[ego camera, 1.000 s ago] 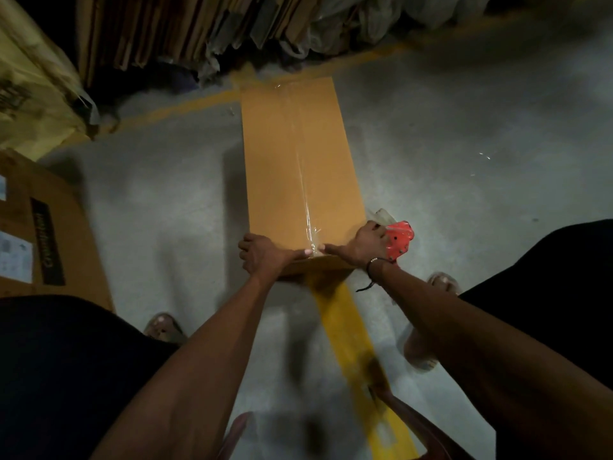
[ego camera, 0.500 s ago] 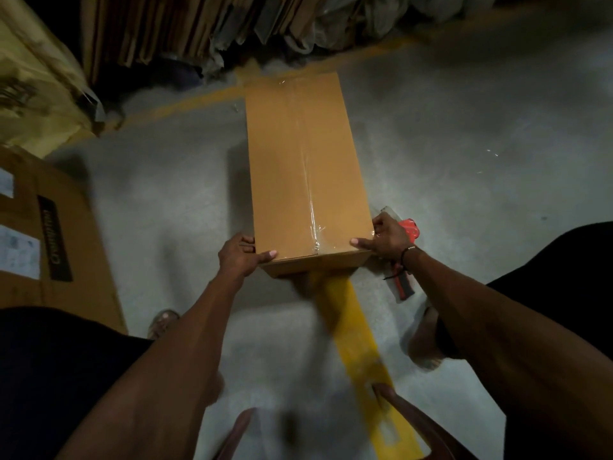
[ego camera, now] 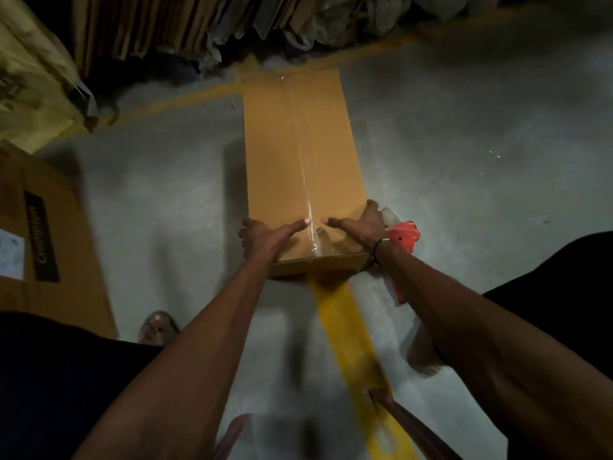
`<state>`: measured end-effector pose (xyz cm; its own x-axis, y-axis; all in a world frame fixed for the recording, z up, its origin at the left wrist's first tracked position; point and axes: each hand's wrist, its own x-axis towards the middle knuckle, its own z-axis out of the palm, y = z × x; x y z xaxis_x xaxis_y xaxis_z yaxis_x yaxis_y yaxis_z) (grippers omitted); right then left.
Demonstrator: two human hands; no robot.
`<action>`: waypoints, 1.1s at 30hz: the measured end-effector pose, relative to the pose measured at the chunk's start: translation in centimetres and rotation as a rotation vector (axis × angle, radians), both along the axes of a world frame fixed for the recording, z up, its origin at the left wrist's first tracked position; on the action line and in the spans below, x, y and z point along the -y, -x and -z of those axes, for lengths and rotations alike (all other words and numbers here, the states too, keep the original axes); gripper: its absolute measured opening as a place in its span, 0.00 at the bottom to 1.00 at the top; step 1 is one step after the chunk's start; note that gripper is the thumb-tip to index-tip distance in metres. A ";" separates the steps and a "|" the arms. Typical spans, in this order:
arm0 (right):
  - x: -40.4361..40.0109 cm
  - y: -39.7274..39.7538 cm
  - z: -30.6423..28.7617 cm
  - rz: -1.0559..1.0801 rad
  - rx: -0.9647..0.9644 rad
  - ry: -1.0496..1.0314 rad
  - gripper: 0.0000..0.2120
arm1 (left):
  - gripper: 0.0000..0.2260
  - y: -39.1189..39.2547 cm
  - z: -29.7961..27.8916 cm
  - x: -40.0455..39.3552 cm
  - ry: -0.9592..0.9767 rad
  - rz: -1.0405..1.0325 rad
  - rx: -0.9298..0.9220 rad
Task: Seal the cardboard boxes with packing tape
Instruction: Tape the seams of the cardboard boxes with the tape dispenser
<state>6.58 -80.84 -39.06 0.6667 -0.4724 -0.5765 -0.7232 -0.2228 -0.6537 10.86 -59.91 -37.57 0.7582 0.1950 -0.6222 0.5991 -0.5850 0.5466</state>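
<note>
A long brown cardboard box [ego camera: 298,154] lies on the concrete floor, its flaps shut, with a strip of clear packing tape [ego camera: 306,194] along its centre seam. My left hand [ego camera: 265,235] grips the box's near left edge, fingers down the side and thumb stretched over the top toward the seam. My right hand [ego camera: 360,224] grips the near right edge the same way. A red tape dispenser [ego camera: 404,235] lies on the floor just right of the box, behind my right wrist; neither hand holds it.
A larger printed cardboard box [ego camera: 56,234] stands at the left. Flattened cardboard sheets [ego camera: 159,24] and plastic bags line the back. A yellow floor line [ego camera: 345,327] runs under the box toward me. My sandalled feet [ego camera: 157,327] flank it.
My hands left the tape end at the near edge, went out to the box's near corners, then slid up onto the top with the thumbs reaching in toward the seam.
</note>
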 end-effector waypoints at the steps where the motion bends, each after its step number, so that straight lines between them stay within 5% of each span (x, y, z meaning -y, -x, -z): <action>1: -0.6 -0.2 0.3 0.019 -0.008 0.029 0.69 | 0.73 -0.1 -0.2 1.1 -0.058 -0.013 -0.034; 7: -2.0 -0.2 1.8 0.017 -0.042 0.227 0.64 | 0.75 0.4 1.3 2.9 -0.267 -0.034 -0.014; 17: -0.8 -0.4 2.0 0.129 0.002 0.046 0.55 | 0.53 0.7 2.4 2.1 -0.140 -0.153 0.075; 22: -2.2 0.0 1.4 0.015 -0.038 0.202 0.65 | 0.71 1.4 2.3 1.6 -0.173 -0.030 0.053; 33: -0.8 0.3 1.4 -0.063 -0.049 0.100 0.66 | 0.77 1.2 1.5 0.4 -0.092 0.053 -0.037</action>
